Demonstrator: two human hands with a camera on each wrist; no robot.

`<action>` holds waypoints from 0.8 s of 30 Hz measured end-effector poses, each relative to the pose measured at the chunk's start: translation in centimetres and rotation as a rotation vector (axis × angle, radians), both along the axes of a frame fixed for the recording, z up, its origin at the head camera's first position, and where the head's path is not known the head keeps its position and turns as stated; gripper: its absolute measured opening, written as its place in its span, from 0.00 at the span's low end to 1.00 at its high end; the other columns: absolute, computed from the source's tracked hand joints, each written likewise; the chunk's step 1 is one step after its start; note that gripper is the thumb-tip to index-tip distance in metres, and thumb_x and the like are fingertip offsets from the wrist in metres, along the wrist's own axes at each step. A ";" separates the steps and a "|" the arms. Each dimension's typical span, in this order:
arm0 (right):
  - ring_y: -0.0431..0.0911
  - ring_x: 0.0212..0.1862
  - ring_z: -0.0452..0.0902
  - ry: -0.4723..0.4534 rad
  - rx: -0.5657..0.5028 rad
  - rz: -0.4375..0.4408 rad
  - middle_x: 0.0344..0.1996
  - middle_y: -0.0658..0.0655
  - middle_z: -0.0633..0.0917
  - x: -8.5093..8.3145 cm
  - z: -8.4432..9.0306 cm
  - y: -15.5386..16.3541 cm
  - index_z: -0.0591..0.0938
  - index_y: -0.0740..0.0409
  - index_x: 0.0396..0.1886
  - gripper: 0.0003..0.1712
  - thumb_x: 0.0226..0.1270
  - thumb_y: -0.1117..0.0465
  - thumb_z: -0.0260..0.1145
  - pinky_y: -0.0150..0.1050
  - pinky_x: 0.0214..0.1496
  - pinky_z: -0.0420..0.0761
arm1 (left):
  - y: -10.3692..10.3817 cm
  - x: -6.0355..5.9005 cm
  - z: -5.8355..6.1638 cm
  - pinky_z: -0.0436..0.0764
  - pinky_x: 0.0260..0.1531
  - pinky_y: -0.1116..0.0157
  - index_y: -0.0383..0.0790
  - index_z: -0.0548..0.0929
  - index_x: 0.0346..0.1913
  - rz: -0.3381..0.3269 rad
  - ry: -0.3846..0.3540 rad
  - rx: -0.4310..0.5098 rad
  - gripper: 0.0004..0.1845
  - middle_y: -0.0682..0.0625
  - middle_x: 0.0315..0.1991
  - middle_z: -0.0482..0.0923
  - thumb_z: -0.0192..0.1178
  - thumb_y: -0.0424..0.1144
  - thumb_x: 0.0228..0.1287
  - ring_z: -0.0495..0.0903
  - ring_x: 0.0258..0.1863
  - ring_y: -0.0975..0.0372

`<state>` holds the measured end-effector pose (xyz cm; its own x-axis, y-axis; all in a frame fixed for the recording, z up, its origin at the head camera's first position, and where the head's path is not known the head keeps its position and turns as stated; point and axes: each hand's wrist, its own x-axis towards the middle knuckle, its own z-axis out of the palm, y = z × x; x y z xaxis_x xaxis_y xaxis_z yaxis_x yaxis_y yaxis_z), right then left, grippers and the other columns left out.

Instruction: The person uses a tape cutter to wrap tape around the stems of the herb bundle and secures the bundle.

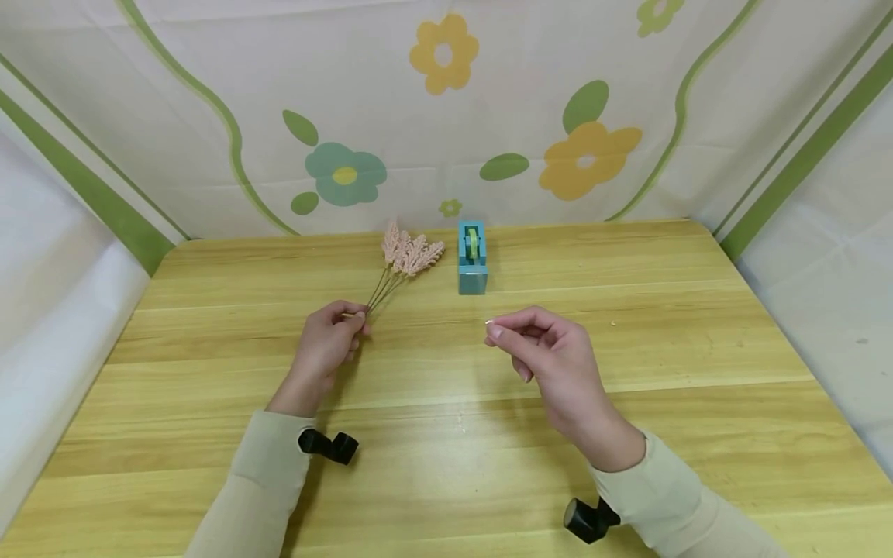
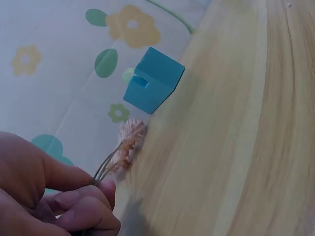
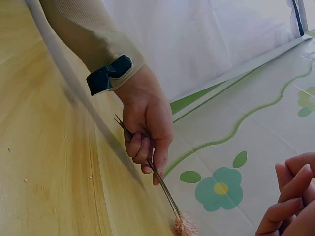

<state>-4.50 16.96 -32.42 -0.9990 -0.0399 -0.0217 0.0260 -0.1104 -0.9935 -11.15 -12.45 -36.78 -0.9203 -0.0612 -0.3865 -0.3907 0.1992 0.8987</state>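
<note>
My left hand grips a small bunch of pink crocheted flowers by their thin stems, between thumb and curled fingers. The flower heads point toward the back of the table, and the lower stem ends stick out behind the hand in the right wrist view. To the right, my right hand is raised over the table with thumb and index fingertip together, pinching a tiny whitish, see-through bit that looks like clear tape. Beyond both hands stands a blue tape dispenser, a pale green roll inside.
The wooden table ends at the back against a white cloth printed with flowers and leaves. White cloth also hangs along both sides. A few tiny pale specks, one a crumb, lie on the tabletop.
</note>
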 end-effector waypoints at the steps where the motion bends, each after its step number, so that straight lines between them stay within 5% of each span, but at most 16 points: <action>1: 0.38 0.24 0.72 0.001 -0.005 -0.002 0.35 0.48 0.94 0.0 0.0 0.0 0.91 0.52 0.40 0.05 0.74 0.67 0.73 0.28 0.27 0.70 | 0.0 0.0 0.0 0.69 0.27 0.70 0.34 0.80 0.66 -0.001 -0.001 -0.003 0.17 0.52 0.37 0.81 0.52 0.40 0.87 0.68 0.27 0.66; 15: 0.38 0.24 0.71 0.039 0.003 -0.024 0.34 0.48 0.94 -0.5 0.7 0.5 0.92 0.51 0.40 0.06 0.74 0.67 0.72 0.29 0.27 0.69 | -2.9 0.7 -0.2 0.78 0.33 0.70 0.36 0.86 0.66 -0.019 0.047 -0.176 0.20 0.49 0.45 0.87 0.60 0.45 0.83 0.78 0.37 0.66; 24: 0.38 0.22 0.69 0.048 -0.030 -0.040 0.34 0.47 0.94 -1.3 1.7 1.0 0.92 0.50 0.38 0.08 0.74 0.67 0.72 0.29 0.27 0.68 | -11.1 1.5 -0.2 0.73 0.29 0.66 0.36 0.88 0.64 -0.319 0.117 -0.210 0.22 0.61 0.44 0.88 0.65 0.49 0.79 0.71 0.30 0.67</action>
<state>-5.83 17.95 -30.76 -0.9996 0.0003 0.0267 -0.0265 -0.1401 -0.9898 -9.64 -23.51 -36.99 -0.9428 0.1680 -0.2878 -0.1775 0.4777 0.8604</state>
